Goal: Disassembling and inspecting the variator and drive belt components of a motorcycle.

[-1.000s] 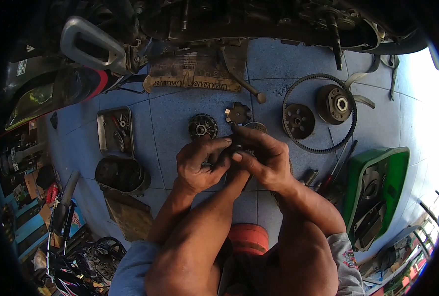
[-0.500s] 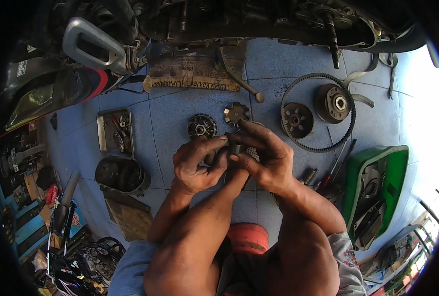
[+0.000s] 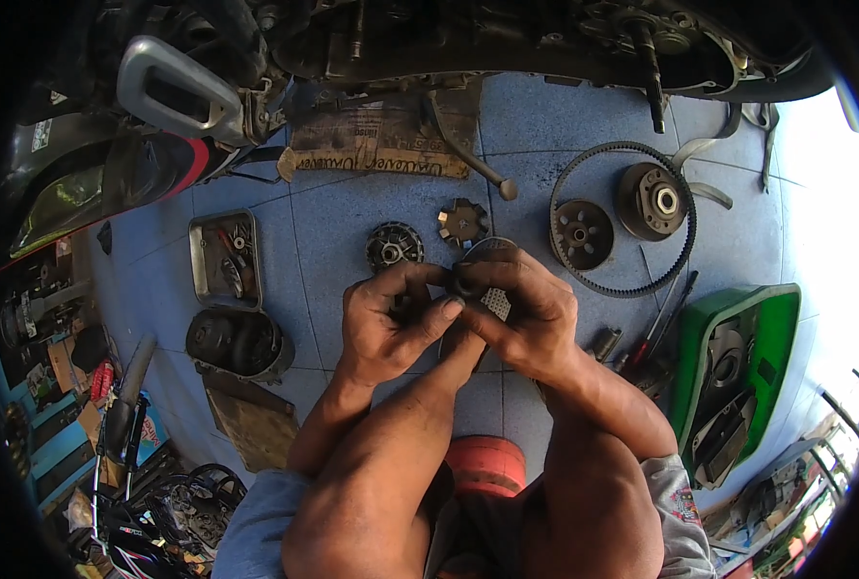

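Observation:
Between the fingertips of both hands, in front of my lower leg, is a small dark cylindrical part (image 3: 464, 283), mostly covered by fingers. My left hand (image 3: 388, 323) pinches it from the left, thumb and forefinger closed on it. From the other side my right hand (image 3: 529, 309) grips it, its fingers curled over the top. Just beyond the left fingers a round finned pulley half (image 3: 394, 247) lies on the floor. Past the right fingers lies a flat notched metal plate (image 3: 463, 223).
A toothed drive belt (image 3: 626, 291) rings a drum (image 3: 584, 235) and overlaps a clutch assembly (image 3: 651, 202). The green tray (image 3: 785, 333) at right holds dark parts. To the left stand a metal tray (image 3: 198, 261) and a black housing (image 3: 239, 345). A motorcycle engine (image 3: 545, 43) spans the far side.
My fingers have shifted around the small cylindrical part, covering more of it. The right forefinger has drawn back from the notched plate and curled in; the left thumb has come up.

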{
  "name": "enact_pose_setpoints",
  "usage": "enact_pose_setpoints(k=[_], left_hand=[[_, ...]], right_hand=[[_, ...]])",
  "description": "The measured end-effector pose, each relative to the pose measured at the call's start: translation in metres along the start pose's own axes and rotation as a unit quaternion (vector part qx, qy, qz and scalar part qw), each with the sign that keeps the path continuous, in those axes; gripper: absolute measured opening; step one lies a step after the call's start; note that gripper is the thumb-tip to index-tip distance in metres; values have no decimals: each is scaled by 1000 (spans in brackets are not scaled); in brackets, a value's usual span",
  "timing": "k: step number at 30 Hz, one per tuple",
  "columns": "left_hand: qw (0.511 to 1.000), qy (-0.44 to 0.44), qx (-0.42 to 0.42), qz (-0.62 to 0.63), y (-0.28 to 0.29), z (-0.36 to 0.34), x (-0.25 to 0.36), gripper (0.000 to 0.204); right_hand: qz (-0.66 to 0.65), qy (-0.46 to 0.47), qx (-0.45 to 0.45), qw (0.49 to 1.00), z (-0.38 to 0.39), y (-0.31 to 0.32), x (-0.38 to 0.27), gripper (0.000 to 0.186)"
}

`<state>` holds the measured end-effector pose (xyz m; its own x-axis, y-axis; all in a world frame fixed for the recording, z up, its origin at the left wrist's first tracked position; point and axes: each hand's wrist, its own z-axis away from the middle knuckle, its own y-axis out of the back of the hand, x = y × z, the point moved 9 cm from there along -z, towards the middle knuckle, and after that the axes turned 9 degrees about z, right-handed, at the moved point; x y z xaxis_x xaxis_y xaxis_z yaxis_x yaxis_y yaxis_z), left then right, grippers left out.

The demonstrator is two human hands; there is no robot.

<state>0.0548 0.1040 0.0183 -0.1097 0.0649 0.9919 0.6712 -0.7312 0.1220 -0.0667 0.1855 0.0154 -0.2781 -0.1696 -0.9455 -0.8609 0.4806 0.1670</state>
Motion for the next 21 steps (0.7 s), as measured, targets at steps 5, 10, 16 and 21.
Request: enact_pose_setpoints(k=[5,10,16,21], left_hand=[[1000,-9,10,-8,1,-1,3,22],[999,-39,35,-2,7,2,-1,22],[996,-29,30,-73,4,2,0,21],[954,81,120,-262,84,-12,-82,22]], right_hand=[[-33,-42,19,998,7,0,12,45],[-63,-5,23,998,5,4,7,48],[-72,-36,16,997,9,2,16,46],[-215,-238,37,946,21,1,64,37]])
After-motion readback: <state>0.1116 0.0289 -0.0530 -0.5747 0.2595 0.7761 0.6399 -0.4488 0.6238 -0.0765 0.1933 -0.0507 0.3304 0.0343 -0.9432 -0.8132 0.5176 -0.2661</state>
